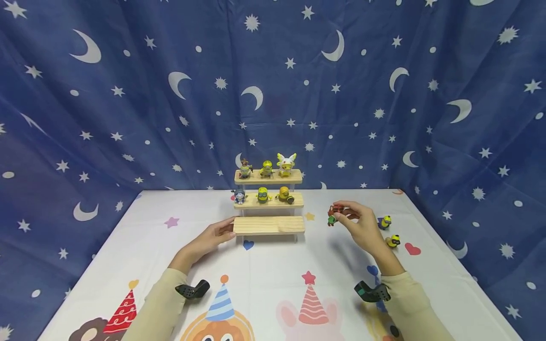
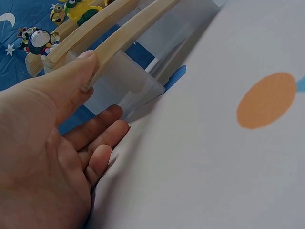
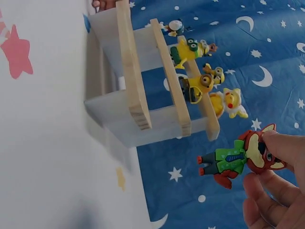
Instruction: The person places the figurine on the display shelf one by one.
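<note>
nearest are two cream sleeves [image 1: 162, 303], each with a black wrist camera [image 1: 194, 289], over a white tablecloth [image 1: 128, 255]. beyond them, the left hand [image 1: 212, 237] has thumb and forefinger lightly pinching the left end of the lowest wooden plank [image 1: 268, 226] of a three-tier display riser, its other fingers loosely bent. level with it on the right, the right hand [image 1: 360, 225] is clamped by thumb and fingers on the head of a fox figurine [image 3: 233, 160] in a green shirt and blue tie, held feet down above the cloth, right of the riser and apart from it. the step in hand looks like bringing the fox across; the next move probably calls for a leftward carry, then lowering both feet flat onto that lowest plank while the left hand steadies it. just beside the right wrist, a dark-masked minion figurine [image 1: 393, 241] and a caped minion figurine [image 1: 385, 222] rest on the cloth. farther back, three figurines stand on the middle plank [image 1: 251, 204] and three on the top plank [image 1: 256, 181], before a blue moon-and-star curtain [image 1: 277, 128].
</note>
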Demonstrator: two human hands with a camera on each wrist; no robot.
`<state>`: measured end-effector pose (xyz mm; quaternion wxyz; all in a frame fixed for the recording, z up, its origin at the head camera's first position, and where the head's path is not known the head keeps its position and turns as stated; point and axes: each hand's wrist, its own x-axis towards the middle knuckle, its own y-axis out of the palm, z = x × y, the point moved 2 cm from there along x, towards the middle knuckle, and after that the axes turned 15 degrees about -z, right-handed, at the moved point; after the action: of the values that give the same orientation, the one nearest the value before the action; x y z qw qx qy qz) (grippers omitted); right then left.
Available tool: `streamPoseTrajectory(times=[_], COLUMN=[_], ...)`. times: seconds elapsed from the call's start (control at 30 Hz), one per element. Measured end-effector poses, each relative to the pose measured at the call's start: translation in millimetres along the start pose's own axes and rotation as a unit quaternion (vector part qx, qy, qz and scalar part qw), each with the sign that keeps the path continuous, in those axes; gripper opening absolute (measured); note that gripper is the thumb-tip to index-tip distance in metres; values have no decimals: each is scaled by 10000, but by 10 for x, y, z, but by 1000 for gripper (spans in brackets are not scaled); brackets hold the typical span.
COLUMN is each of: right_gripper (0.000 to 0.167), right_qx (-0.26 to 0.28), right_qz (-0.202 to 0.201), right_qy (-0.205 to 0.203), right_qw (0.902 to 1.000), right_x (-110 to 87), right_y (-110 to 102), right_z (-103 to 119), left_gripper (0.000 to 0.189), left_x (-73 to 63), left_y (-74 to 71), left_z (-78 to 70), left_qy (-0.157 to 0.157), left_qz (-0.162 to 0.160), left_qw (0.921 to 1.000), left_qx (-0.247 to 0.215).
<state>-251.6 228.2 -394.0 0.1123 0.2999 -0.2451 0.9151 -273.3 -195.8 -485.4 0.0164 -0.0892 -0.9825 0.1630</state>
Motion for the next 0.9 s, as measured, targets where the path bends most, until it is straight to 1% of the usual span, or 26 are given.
streamPoseTrajectory(times=[0.13,0.23,0.27,0.33,0.4,0.5,0.57,0.63,0.7,0.8,0.9], right_gripper=[28,27,27,27,28,28,28,28,27,27,27], right_qx=[-137,-108,-73,24,132,255,324,382,453,616,774], right_qz=[38,158,219,363,489,667,761,823,890,1005,1108], right_qy=[116,185,175,143,81,-24,-86,-126,-145,-151,-104], right_qw=[9998,9996,9996,9992,9987,9974,9965,9958,9949,9929,9908], right_x=[-18,-13,-8,-1,5,13,21,29,32,30,27], right_y=[19,92,134,237,350,498,577,646,713,818,928], right_z=[64,136,167,240,325,458,550,637,706,786,837], left_gripper=[70,71,71,71,70,70,70,70,71,71,71], left_x=[-5,-8,-10,-17,-23,-25,-21,-13,-6,-7,-14], left_y=[18,29,25,9,-13,-20,-23,-22,-17,-12,-19], left_z=[-31,-54,-57,-57,-52,-19,-6,2,4,-8,-32], left_qy=[41,132,150,60,87,11,86,71,124,129,129], left_qz=[48,93,82,4,-4,-68,-52,-40,15,52,44], left_qw=[10000,9999,9998,10000,9998,9998,9997,9999,9999,9999,9999], left_qx=[33,61,67,58,157,171,205,98,54,-3,48])
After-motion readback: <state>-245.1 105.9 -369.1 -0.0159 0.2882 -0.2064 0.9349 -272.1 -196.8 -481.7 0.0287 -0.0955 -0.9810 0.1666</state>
